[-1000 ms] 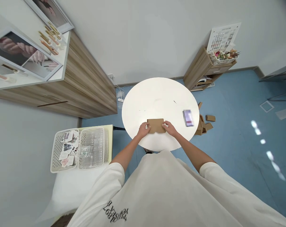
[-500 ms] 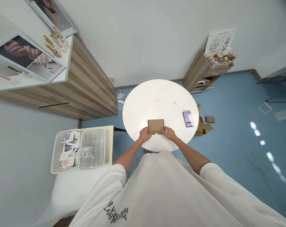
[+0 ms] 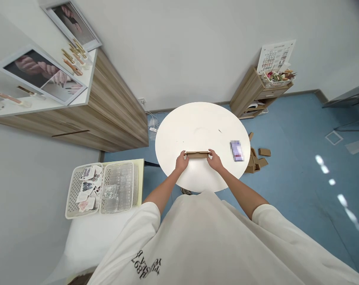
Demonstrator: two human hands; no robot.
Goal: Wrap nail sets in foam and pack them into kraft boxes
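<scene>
A small brown cardboard box (image 3: 197, 155) is held over the front part of the round white table (image 3: 201, 122). Its narrow side faces me, so it looks tipped up on edge. My left hand (image 3: 182, 161) grips the box's left end, thumb on the near side. At the opposite end my right hand (image 3: 214, 160) grips it the same way. Whether the box touches the tabletop I cannot tell. To the right of my right hand lies a purple, pixelated flat object (image 3: 237, 151). A tiny dark thin item (image 3: 220, 131) rests farther back on the table.
Several cardboard boxes (image 3: 254, 160) lie on the blue floor beside the table's right edge. White baskets (image 3: 84, 190) with cards and clear cases stand at the left. A wooden cabinet (image 3: 117, 107) rises behind them; a small wooden shelf unit (image 3: 248, 92) stands at the back right.
The box has turned from lying flat, its broad face showing, to standing on edge with a narrow side toward me. Both hands have shifted slightly with it. The view has shifted a little.
</scene>
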